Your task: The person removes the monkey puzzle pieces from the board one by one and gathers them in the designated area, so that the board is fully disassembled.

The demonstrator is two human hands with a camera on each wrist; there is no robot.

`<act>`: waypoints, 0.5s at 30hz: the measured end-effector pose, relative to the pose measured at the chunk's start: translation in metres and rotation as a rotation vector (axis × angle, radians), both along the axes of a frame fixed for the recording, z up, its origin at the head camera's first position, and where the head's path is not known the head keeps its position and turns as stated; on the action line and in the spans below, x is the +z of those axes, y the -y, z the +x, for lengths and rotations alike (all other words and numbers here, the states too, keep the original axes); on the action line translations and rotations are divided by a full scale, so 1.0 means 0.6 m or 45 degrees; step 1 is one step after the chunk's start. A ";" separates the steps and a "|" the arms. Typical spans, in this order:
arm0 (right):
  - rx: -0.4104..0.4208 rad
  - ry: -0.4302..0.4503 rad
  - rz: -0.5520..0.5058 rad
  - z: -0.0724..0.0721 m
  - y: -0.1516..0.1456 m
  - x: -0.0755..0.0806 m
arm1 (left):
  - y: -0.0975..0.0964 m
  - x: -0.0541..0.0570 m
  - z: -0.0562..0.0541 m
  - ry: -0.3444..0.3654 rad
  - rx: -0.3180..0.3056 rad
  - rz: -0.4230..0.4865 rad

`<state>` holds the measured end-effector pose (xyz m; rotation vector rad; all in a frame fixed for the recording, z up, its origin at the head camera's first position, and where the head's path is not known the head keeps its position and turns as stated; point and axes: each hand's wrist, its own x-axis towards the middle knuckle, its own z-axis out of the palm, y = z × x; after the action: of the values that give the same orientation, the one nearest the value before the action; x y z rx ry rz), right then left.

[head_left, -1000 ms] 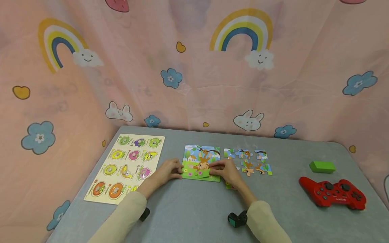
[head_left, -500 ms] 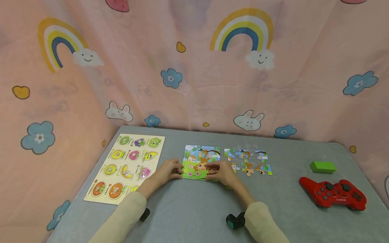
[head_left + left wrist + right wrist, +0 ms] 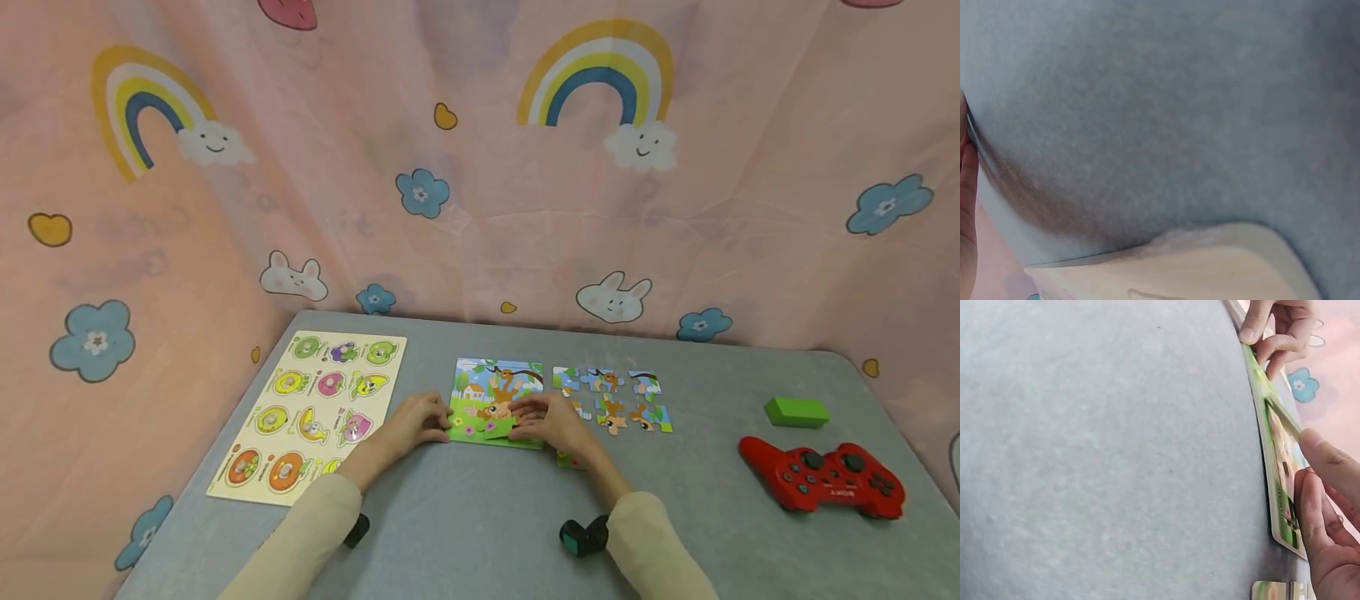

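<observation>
A jigsaw puzzle board (image 3: 472, 408) with a monkey picture lies mid-table. My left hand (image 3: 412, 423) holds its left edge; in the right wrist view, thumb and fingers (image 3: 1249, 334) are at the board's corner. Between thumb and fingers my right hand (image 3: 557, 423) pinches a green jigsaw piece (image 3: 498, 429) over the board's lower part. That piece stands tilted, its lower edge at the board, in the right wrist view. Several loose jigsaw pieces (image 3: 611, 414) lie right of the board, one partly hidden under the right wrist. Only a strip of left-hand fingers (image 3: 967, 187) shows in the left wrist view.
A cream fruit puzzle board (image 3: 258, 450) lies on the left of the grey table (image 3: 465, 533). On the right are a green block (image 3: 797, 412) and a red game controller (image 3: 825, 479). A pink printed curtain (image 3: 480, 250) stands behind the table.
My right hand dipped lower and left with the green piece, then lifted and drew back slightly, so the piece is tilted again. The left hand stays at the board's edge.
</observation>
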<state>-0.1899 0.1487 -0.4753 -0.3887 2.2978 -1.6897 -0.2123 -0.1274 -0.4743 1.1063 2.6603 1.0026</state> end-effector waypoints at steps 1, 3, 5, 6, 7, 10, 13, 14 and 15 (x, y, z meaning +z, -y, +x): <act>0.009 0.010 -0.006 -0.001 -0.001 0.000 | 0.000 0.000 0.000 0.001 0.000 0.001; 0.027 0.020 -0.012 -0.003 -0.002 0.001 | 0.000 0.000 0.000 -0.001 0.000 0.005; 0.040 0.028 -0.018 -0.003 -0.003 0.001 | 0.000 -0.001 0.000 -0.006 -0.001 0.009; 0.046 0.030 -0.025 -0.004 -0.004 0.000 | 0.000 -0.001 0.000 -0.009 -0.001 0.011; 0.049 0.031 -0.032 -0.004 -0.005 0.000 | 0.000 -0.001 0.000 -0.012 -0.001 0.012; 0.045 0.043 -0.067 -0.002 -0.008 -0.004 | 0.000 -0.001 0.000 -0.023 -0.002 0.007; 0.022 0.078 -0.130 -0.002 -0.012 -0.010 | 0.000 0.001 0.001 -0.030 -0.003 -0.002; 0.012 0.089 -0.151 -0.001 -0.014 -0.013 | 0.000 0.002 0.001 -0.035 -0.005 -0.002; 0.003 0.105 -0.176 -0.001 -0.015 -0.014 | -0.001 0.002 0.001 -0.038 -0.005 -0.003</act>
<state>-0.1905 0.1580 -0.4839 -0.3418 2.1290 -1.8340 -0.2117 -0.1271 -0.4732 1.1344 2.6805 0.9904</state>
